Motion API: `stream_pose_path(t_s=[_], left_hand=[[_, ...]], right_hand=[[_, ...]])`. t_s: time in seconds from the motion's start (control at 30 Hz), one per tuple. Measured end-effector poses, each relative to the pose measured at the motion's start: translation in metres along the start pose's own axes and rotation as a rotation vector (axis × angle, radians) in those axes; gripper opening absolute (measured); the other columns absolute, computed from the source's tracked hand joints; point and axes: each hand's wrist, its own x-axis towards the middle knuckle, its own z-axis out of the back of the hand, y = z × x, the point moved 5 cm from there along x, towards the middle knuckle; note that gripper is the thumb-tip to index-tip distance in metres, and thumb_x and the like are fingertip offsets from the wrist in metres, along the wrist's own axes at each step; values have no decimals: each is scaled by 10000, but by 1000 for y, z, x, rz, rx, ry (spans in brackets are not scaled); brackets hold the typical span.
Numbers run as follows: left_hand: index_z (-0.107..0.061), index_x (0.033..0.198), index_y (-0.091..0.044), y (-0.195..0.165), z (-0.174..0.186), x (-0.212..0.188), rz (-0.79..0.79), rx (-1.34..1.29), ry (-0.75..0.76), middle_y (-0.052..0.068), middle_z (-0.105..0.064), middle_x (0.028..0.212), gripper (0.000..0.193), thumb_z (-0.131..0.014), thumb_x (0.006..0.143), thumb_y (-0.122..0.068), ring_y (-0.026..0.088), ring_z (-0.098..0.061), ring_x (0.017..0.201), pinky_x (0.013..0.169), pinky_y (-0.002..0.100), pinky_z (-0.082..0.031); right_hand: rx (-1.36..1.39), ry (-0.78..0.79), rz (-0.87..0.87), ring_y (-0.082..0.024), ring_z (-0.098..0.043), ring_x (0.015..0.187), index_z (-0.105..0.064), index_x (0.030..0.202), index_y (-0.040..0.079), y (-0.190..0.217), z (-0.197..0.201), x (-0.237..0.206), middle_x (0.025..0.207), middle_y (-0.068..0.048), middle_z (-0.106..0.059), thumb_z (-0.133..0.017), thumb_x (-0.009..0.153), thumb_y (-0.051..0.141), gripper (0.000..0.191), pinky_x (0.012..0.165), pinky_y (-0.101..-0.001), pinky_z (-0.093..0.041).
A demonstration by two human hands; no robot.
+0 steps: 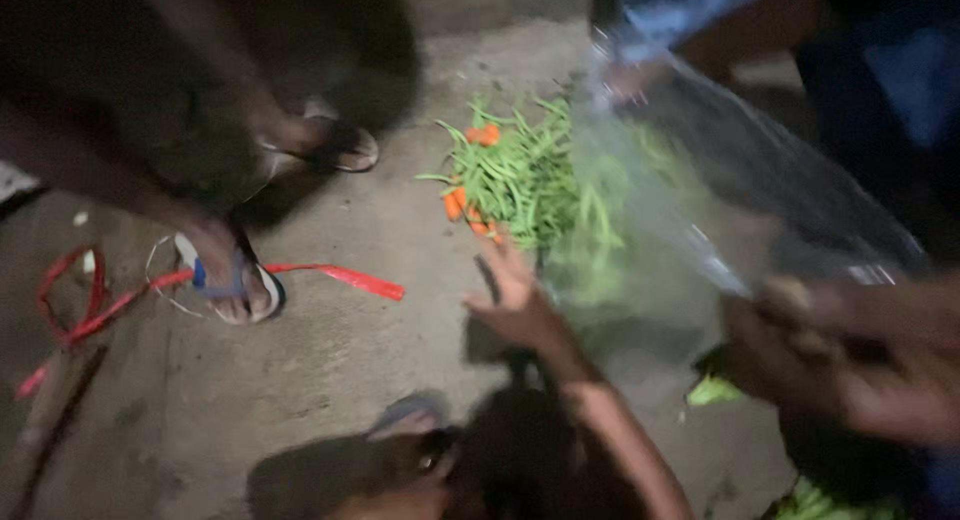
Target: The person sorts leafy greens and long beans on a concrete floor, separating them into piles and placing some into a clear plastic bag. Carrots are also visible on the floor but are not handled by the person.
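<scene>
Concrete floor (330, 360) still carries most of the green beans (520, 175) and carrot pieces (455, 202) near the clear plastic bag (760, 180), whose near rim the left hand (775, 335) grips, while the right hand (900, 390) is too blurred to judge.

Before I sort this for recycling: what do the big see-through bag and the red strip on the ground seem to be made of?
The large clear bag looks like thin glossy plastic film: the green beans show through it and light glints along its folds. The long red ribbon on the grey ground seems to be shiny plastic tape, flat and curling, though blur leaves that open.
</scene>
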Motion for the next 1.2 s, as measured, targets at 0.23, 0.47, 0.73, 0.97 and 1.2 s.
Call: stream_pose_path(t_s=[0.23,0.47,0.73,0.97,1.2], left_hand=[[-473,1463,-135,92,-71,22,171,-384,-131,218,-481,1460,689,-703,831,-287,397,-467,1220,1100,538,-370],[-527,1408,-137,109,-46,56,52,-429,-90,180,-555,1396,648,-736,816,-297,353,-538,1105,1055,518,-418],[-589,1346,-138,46,106,134,-430,-252,-400,137,-640,1324,602,-772,798,-309,303,-619,973,1004,495,-474],[-581,1439,-128,-105,318,255,-732,-74,-779,148,-552,1506,652,-779,862,-357,365,-573,1363,1135,449,-444],[-405,1522,-381,-90,356,337,-215,454,-808,66,-261,1654,1050,-872,589,-504,425,-154,1542,1057,817,-127]], right_hand=[[-1109,25,14,-504,-447,1396,-374,1584,-22,-117,54,-95,1571,-279,-389,-691,938,530,906,1119,-689,-339],[-950,612,-1184,-373,-733,1090,-746,1202,144,-203,175,-275,1220,-174,-742,-535,967,498,474,938,-511,-580],[-697,636,-807,-407,-564,1225,-558,1370,147,-146,68,-231,1387,-215,-584,-630,904,468,571,999,-507,-461],[-659,765,-1062,-385,-569,1281,-624,1382,-4,-209,47,23,1391,-261,-593,-562,914,798,930,1068,-494,-452],[-120,-182,-564,-335,-588,1196,-441,1419,-104,-258,-19,89,1339,-228,-575,-821,1001,333,713,1007,-441,-460]])
